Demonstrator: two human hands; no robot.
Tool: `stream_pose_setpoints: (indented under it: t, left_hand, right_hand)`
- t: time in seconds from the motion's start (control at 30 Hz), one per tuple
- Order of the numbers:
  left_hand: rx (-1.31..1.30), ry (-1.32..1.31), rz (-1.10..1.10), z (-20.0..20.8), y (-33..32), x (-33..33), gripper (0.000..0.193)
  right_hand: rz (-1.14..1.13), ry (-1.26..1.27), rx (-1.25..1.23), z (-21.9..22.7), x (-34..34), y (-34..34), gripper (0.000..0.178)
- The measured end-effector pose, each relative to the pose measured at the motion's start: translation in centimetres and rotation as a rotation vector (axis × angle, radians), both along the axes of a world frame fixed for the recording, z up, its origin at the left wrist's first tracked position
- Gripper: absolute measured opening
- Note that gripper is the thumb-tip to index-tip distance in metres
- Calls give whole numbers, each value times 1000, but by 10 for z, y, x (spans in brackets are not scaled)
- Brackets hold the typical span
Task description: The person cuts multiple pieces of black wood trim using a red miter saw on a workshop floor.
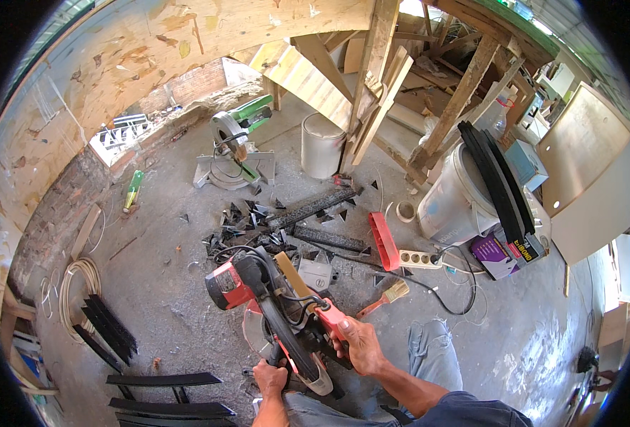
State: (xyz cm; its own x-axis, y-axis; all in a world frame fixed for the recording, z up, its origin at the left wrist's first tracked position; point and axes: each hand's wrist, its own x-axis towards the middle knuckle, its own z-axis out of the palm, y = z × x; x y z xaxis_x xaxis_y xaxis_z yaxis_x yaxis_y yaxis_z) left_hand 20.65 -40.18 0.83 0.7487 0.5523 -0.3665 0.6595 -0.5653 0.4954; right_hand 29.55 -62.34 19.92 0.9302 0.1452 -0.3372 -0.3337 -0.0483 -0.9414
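Observation:
A red and black miter saw stands on the floor in front of me, its round blade partly behind the guard. My right hand is wrapped round the saw's red handle. My left hand is closed low beside the blade, near the saw's base; what its fingers grip is hidden. Behind the saw lie black offcuts, many of them small triangles, with long dark bars among them. Black strips lie on the floor at my lower left, and shorter dark strips are just beyond.
A second, green miter saw stands farther back by a grey bucket. To the right are a power strip, a red level-like bar, a paintbrush and a large bucket. A cable coil lies left.

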Motion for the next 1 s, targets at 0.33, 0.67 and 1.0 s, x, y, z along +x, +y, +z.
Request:
stream_pose_setpoints:
  t: [0.33,0.67,1.0]
  left_hand:
    - [33,16,-27,7,-3,2,45]
    - [16,37,-28,6,-1,2,44]
    - [2,24,-37,11,-2,3,34]
  right_hand:
    - [-1,-16,2,-2,-1,-2,68]
    - [24,9,-21,1,-3,-3,68]
    - [16,14,-3,-2,-6,-4,67]
